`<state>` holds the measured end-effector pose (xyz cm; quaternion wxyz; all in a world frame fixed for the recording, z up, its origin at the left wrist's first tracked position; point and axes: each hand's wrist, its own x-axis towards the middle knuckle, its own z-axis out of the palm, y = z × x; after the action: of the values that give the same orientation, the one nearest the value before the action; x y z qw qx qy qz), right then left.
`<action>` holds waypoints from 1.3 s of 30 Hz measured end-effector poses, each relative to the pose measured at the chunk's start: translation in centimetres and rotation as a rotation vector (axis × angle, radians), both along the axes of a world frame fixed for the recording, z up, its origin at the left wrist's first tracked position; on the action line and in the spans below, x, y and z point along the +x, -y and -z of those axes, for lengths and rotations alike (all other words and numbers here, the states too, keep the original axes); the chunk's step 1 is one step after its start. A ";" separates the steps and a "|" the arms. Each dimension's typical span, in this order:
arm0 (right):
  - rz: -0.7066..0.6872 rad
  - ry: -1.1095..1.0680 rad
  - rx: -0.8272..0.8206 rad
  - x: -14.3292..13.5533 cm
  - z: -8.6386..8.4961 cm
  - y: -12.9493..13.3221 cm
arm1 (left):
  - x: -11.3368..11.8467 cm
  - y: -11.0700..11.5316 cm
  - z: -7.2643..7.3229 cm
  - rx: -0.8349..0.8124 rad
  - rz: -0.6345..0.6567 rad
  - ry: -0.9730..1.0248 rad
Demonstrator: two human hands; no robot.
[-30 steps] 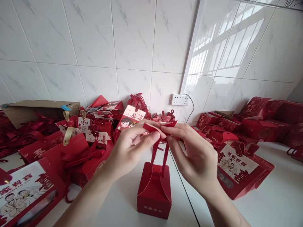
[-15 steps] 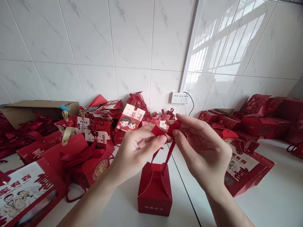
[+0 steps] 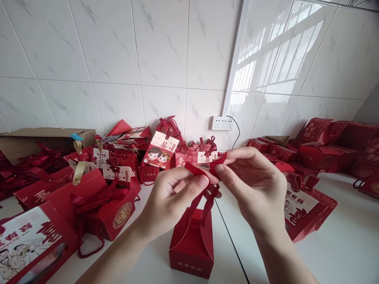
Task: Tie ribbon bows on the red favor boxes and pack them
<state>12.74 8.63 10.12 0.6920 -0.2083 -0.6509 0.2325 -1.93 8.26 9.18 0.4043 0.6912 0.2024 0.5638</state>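
Note:
A small red box [image 3: 192, 252] with gold characters on its front stands on the white table, its curved flaps folded up. Red ribbon [image 3: 209, 203] rises from the top of the box to both hands. My left hand [image 3: 174, 197] pinches one piece of the ribbon between thumb and fingers. On the other side, my right hand [image 3: 251, 189] pinches another piece between thumb and forefinger. The hands nearly meet above the box, and some fingertips are hidden behind the ribbon.
Red gift boxes [image 3: 118, 213] crowd the left, with a cardboard carton [image 3: 85, 136] behind. A white card box with cartoon figures [image 3: 160, 152] leans at the back. More red boxes [image 3: 322, 157] are piled on the right. A power socket [image 3: 222, 123] is on the tiled wall.
The ribbon ends have spread into wider flaps between my fingers, and the strands below hang broader. My right hand has shifted slightly down. The view has moved a little.

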 end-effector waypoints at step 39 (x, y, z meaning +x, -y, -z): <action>-0.225 0.212 -0.148 0.2 -0.2 0.0 | -0.6 0.0 -0.3 -0.093 0.101 -0.007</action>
<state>12.99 8.59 10.36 0.5720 -0.2080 -0.7203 0.3326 -2.51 8.28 9.48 0.4630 0.6830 0.1949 0.5302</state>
